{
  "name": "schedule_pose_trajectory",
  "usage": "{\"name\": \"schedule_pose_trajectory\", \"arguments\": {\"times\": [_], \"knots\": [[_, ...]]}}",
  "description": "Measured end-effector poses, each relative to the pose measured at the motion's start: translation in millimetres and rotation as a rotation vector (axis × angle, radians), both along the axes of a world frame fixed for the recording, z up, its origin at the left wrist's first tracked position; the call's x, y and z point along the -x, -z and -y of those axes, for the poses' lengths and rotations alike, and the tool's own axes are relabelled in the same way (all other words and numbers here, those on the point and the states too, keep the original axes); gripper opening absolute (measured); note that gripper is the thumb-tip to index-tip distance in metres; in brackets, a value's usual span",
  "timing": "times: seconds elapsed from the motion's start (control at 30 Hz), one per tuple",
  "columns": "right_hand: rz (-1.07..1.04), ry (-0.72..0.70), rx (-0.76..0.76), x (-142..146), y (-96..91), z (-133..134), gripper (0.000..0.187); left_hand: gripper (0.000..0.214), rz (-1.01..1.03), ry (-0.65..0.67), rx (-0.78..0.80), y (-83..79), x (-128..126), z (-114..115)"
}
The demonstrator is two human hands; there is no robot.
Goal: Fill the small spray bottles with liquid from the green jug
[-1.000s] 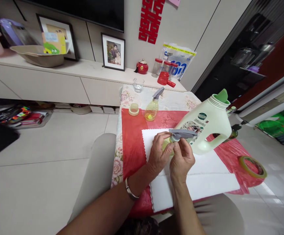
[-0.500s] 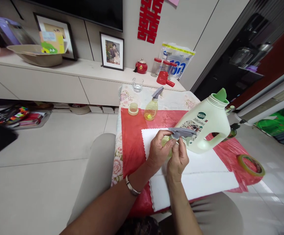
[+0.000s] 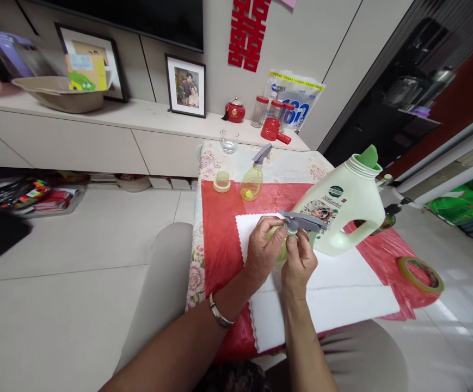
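Note:
A yellowish spray bottle (image 3: pixel 306 222) with a grey trigger head is between my hands, over a white cloth (image 3: pixel 342 302). My left hand (image 3: pixel 262 247) is closed around its neck and upper body. The thumb and fingers of my right hand (image 3: pixel 299 265) pinch at the collar below the trigger head. My hands hide most of this bottle's body. Just behind it stands a large pale green jug (image 3: pixel 352 193) of SilkGarden, uncapped, with a green spout. Farther back is a second spray bottle (image 3: pixel 251 182), upright, with a little yellow liquid inside. A translucent cap (image 3: pixel 222 182) rests left of it.
Red plastic sheeting (image 3: pixel 220 234) covers part of the flowered tablecloth (image 3: pixel 196 275). A tape roll (image 3: pixel 436 280) lies at the right edge, and a dark pump bottle (image 3: pixel 389 218) stands behind the jug. At the table's far edge is a glass mug (image 3: pixel 228 142).
My right hand has shifted slightly right and down at the collar, its fingers changing position. The spray bottle's neck shows a little more. The other things stay put.

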State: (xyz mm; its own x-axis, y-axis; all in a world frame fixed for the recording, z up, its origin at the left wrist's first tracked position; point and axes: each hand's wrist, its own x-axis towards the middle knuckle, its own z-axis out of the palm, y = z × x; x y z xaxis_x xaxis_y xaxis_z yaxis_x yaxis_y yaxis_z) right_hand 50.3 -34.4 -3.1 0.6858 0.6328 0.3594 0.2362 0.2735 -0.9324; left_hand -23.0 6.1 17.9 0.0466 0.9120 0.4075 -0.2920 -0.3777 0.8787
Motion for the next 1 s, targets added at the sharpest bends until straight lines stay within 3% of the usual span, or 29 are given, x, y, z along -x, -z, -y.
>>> {"name": "schedule_pose_trajectory", "arguments": {"times": [0.47,0.63,0.83,1.0], "knots": [[-0.140,-0.026,-0.064,-3.6,0.7,-4.4,0.047,0.023,0.018,0.096,0.087,-2.4,-0.7,2.8],[-0.115,-0.038,-0.074,-4.6,3.0,-3.7,0.044,0.015,0.045,0.139,0.148,-3.7,-2.2,0.0],[-0.035,-0.086,-0.062,-5.2,-2.0,-3.8,0.040,0.012,0.028,0.114,0.105,-6.2,-0.3,0.9],[-0.020,-0.045,-0.030,-4.2,-3.0,-4.5,0.041,0.016,0.071,0.155,0.166,-6.4,-0.3,1.6]]}}
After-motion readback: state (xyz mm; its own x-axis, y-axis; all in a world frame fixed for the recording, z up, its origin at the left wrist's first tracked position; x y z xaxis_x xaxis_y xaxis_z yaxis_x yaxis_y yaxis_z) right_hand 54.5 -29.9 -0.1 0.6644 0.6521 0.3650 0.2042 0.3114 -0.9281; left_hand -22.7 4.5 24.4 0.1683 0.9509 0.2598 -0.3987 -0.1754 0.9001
